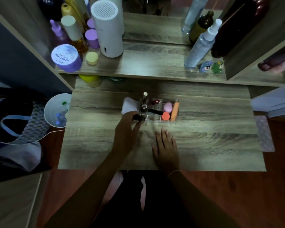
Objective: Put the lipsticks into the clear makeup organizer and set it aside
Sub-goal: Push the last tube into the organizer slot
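Note:
The clear makeup organizer (175,120) stands in the middle of the wooden tabletop (204,145). Inside it I see a tall silver-capped lipstick (144,97) upright, a dark red lipstick (155,102), a long dark tube (155,111) lying across, a pink sponge (167,107), an orange round item (165,116) and an orange stick (175,111). My left hand (126,130) grips a black lipstick (138,118) at the organizer's front left corner. My right hand (165,147) lies flat on the table in front of the organizer, fingers spread, holding nothing.
A white folded item (127,106) lies left of the organizer. The raised shelf (146,63) behind carries a white cylinder (108,28), purple jars, bottles, spray bottles and small figurines. A white bin (56,111) and a bag sit on the floor to the left.

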`<state>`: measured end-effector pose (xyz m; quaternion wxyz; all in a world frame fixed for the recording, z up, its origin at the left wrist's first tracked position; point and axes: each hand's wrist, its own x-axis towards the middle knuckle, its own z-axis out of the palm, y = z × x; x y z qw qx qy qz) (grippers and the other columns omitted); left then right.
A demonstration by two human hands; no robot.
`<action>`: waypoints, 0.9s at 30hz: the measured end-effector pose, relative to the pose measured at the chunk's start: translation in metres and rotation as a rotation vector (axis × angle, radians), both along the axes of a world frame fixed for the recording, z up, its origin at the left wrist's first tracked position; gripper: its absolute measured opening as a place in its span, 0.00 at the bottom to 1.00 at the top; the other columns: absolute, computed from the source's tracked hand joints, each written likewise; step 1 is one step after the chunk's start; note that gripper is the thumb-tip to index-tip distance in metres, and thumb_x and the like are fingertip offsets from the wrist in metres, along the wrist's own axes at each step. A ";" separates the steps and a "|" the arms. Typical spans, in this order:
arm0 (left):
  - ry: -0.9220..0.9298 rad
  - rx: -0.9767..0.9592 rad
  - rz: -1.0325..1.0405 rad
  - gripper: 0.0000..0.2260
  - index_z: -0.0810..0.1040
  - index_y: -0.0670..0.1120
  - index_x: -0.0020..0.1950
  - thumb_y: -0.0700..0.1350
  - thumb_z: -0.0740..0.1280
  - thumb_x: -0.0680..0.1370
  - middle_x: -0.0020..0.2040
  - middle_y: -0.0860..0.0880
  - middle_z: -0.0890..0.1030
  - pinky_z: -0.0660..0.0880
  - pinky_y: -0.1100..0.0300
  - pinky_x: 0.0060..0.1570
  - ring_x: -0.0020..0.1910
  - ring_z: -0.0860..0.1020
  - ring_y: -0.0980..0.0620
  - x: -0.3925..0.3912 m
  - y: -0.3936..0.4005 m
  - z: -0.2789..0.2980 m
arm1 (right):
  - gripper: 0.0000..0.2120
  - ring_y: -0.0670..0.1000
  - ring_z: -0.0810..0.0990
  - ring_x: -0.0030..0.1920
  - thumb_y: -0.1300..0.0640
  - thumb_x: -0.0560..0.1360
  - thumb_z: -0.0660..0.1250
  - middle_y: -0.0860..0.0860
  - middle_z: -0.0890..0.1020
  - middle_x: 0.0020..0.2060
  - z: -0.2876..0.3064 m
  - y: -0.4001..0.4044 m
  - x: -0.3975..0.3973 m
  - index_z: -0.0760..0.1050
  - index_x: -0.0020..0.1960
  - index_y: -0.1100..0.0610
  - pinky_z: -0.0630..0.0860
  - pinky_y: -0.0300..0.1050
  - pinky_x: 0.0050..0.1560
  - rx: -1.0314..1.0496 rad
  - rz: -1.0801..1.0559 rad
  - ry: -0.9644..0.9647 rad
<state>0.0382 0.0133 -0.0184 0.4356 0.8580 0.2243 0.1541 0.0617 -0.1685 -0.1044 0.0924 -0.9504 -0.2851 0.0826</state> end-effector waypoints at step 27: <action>0.237 0.264 -0.126 0.12 0.76 0.41 0.57 0.42 0.68 0.76 0.55 0.41 0.80 0.70 0.49 0.54 0.55 0.75 0.41 0.034 0.004 -0.020 | 0.26 0.59 0.68 0.72 0.47 0.78 0.59 0.60 0.69 0.72 -0.003 -0.003 0.001 0.67 0.72 0.58 0.67 0.59 0.69 0.019 0.036 -0.055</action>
